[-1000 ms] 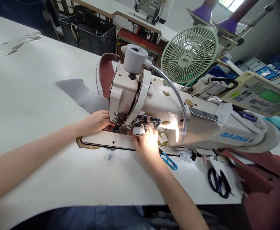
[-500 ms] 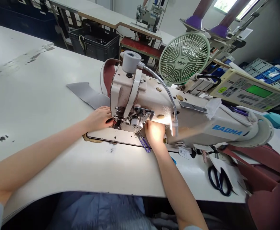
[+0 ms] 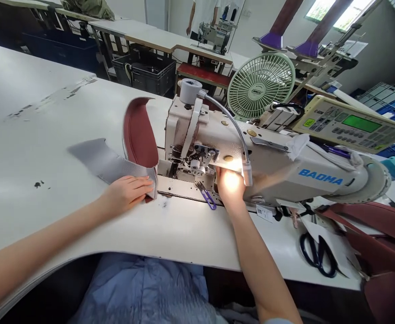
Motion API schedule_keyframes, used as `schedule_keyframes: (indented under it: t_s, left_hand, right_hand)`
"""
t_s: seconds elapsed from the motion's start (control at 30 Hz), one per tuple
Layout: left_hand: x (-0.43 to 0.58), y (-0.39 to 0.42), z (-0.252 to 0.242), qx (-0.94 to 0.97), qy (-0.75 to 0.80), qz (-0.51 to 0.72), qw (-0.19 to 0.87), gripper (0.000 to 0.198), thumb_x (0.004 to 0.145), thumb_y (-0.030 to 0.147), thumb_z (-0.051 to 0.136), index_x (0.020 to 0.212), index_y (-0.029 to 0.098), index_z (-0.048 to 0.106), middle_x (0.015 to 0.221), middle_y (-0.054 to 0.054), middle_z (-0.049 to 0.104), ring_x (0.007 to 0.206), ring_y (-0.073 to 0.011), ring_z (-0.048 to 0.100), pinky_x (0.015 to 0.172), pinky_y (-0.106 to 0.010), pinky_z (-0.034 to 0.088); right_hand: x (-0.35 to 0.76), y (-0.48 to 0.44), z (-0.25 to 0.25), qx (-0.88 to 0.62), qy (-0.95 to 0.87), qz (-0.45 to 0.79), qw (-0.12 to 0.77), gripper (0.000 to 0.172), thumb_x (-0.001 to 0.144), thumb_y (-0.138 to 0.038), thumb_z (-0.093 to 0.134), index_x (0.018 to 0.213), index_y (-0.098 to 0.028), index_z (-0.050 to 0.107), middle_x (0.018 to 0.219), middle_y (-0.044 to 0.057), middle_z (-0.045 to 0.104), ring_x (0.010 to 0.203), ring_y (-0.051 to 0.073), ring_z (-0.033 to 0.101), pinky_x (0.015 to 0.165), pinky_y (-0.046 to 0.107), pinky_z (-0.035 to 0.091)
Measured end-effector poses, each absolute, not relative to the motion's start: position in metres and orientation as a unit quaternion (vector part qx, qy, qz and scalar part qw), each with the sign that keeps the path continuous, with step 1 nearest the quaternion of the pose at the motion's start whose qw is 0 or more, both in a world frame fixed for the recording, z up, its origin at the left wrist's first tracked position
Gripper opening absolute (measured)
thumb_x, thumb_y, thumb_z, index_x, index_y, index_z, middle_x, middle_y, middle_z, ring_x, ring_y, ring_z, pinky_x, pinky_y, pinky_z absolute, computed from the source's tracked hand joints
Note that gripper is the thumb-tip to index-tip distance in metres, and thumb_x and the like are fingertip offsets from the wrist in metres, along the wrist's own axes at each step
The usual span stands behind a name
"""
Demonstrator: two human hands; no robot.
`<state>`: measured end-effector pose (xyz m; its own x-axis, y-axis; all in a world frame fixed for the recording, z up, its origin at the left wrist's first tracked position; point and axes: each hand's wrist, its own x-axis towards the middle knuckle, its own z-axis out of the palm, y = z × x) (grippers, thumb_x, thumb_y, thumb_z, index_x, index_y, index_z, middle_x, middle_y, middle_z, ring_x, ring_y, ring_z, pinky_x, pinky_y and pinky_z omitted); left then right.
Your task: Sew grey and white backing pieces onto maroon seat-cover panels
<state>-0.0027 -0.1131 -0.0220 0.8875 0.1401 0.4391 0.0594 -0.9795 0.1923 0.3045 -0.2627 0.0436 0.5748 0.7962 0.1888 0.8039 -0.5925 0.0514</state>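
Observation:
My left hand (image 3: 126,192) is on the near end of a curved maroon piece with a grey backing (image 3: 140,132), its fingers closed over the edge. The piece lies left of the sewing machine (image 3: 211,128), clear of the needle area, with a grey flap (image 3: 96,157) stretching left. Under the machine arm, my right hand (image 3: 231,185) is lit by the lamp (image 3: 247,173); its fingertips are hidden behind the machine. Purple-handled thread snips (image 3: 208,196) lie on the machine bed, between the needle area and that hand.
Black-handled scissors (image 3: 319,254) lie at the right, near maroon pieces (image 3: 386,243). Behind the machine stand a green fan (image 3: 261,85) and a control panel (image 3: 352,123). Farther back are a dark crate (image 3: 146,74) and a person (image 3: 204,18) by another sewing machine (image 3: 214,36).
My left hand has moved left and nearer me, drawing the maroon piece out from beside the needle area. My right hand stays under the machine arm. The view has shifted, and a person shows behind.

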Motion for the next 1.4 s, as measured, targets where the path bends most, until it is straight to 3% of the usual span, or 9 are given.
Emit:
schedule_keyframes:
  t_s: [0.13,0.23,0.3,0.53,0.73,0.9,1.03,1.17,1.4]
  left_hand:
    - [-0.006,-0.118,-0.016,0.969,0.037,0.23,0.086,0.024,0.096,0.017,0.047,0.105,0.019,0.069,0.115,-0.005,0.072,0.109,-0.021,0.065,0.089,-0.035,0.048]
    - [-0.003,-0.12,-0.01,0.972,0.03,0.211,0.101,0.022,0.094,0.017,0.048,0.106,0.018,0.067,0.113,-0.005,0.072,0.108,-0.0215,0.064,0.091,-0.036,0.048]
    - [0.002,-0.123,-0.006,0.975,0.028,0.192,0.107,0.025,0.091,0.017,0.051,0.111,0.018,0.065,0.113,-0.006,0.071,0.107,-0.0224,0.063,0.091,-0.037,0.048]
    - [0.028,-0.118,-0.003,0.985,-0.004,0.147,0.089,0.028,0.087,0.025,0.058,0.113,0.015,0.063,0.12,-0.01,0.067,0.111,-0.0266,0.057,0.094,-0.041,0.045]
    - [0.033,-0.109,-0.008,0.982,-0.015,0.154,0.111,0.028,0.085,0.021,0.058,0.112,0.018,0.061,0.117,-0.009,0.069,0.114,-0.0258,0.058,0.096,-0.04,0.044]
    - [0.031,-0.11,-0.012,0.975,-0.012,0.181,0.127,0.029,0.087,0.019,0.055,0.115,0.017,0.061,0.12,-0.009,0.069,0.114,-0.0256,0.059,0.096,-0.04,0.046]
    - [0.03,-0.109,-0.016,0.971,-0.007,0.196,0.14,0.027,0.088,0.019,0.054,0.113,0.016,0.061,0.124,-0.009,0.068,0.116,-0.0259,0.06,0.096,-0.04,0.047]
    - [0.03,-0.107,-0.018,0.964,0.004,0.195,0.179,0.024,0.086,0.019,0.055,0.11,0.017,0.063,0.122,-0.009,0.069,0.114,-0.0254,0.062,0.094,-0.04,0.049]
    - [0.027,-0.105,-0.017,0.925,0.038,0.272,0.263,0.031,0.078,0.006,0.05,0.104,0.018,0.061,0.116,-0.01,0.07,0.113,-0.0222,0.064,0.099,-0.039,0.052]
  right_hand:
    - [0.271,-0.278,0.046,-0.866,-0.5,0.02,-0.007,0.033,0.102,-0.034,0.038,0.101,-0.012,0.063,0.078,0.011,0.068,0.078,0.023,0.065,0.065,0.028,0.04]
    - [0.239,-0.281,0.041,-0.788,-0.575,0.211,0.063,0.017,0.1,-0.025,0.044,0.107,-0.02,0.059,0.096,0.005,0.071,0.086,0.019,0.065,0.067,0.025,0.041]
    - [0.222,-0.274,0.037,-0.736,-0.614,0.263,0.108,0.016,0.098,-0.018,0.046,0.11,-0.021,0.057,0.112,0.003,0.069,0.097,0.017,0.064,0.075,0.024,0.042]
    - [0.2,-0.238,0.022,-0.789,-0.604,0.113,0.022,0.023,0.099,-0.031,0.052,0.118,-0.019,0.055,0.104,0.006,0.071,0.091,0.022,0.067,0.067,0.027,0.04]
    - [0.203,-0.243,0.002,-0.8,-0.596,0.014,0.063,0.025,0.097,-0.033,0.056,0.116,-0.016,0.056,0.085,0.005,0.07,0.075,0.019,0.065,0.062,0.027,0.038]
    - [0.204,-0.243,0.0,-0.77,-0.631,-0.003,0.095,0.019,0.101,-0.028,0.048,0.097,-0.016,0.063,0.089,0.005,0.066,0.075,0.017,0.061,0.063,0.027,0.04]
    - [0.207,-0.245,0.005,-0.735,-0.658,0.02,0.161,0.019,0.1,-0.024,0.05,0.105,-0.022,0.069,0.09,0.004,0.063,0.083,0.017,0.059,0.073,0.026,0.043]
    - [0.212,-0.246,0.006,-0.695,-0.687,0.047,0.21,0.019,0.097,-0.016,0.052,0.098,-0.018,0.071,0.098,0.006,0.066,0.092,0.02,0.056,0.084,0.029,0.047]
    - [0.212,-0.247,0.003,-0.698,-0.709,0.033,0.095,0.03,0.095,-0.01,0.049,0.118,-0.016,0.067,0.112,0.01,0.066,0.092,0.022,0.056,0.081,0.032,0.051]
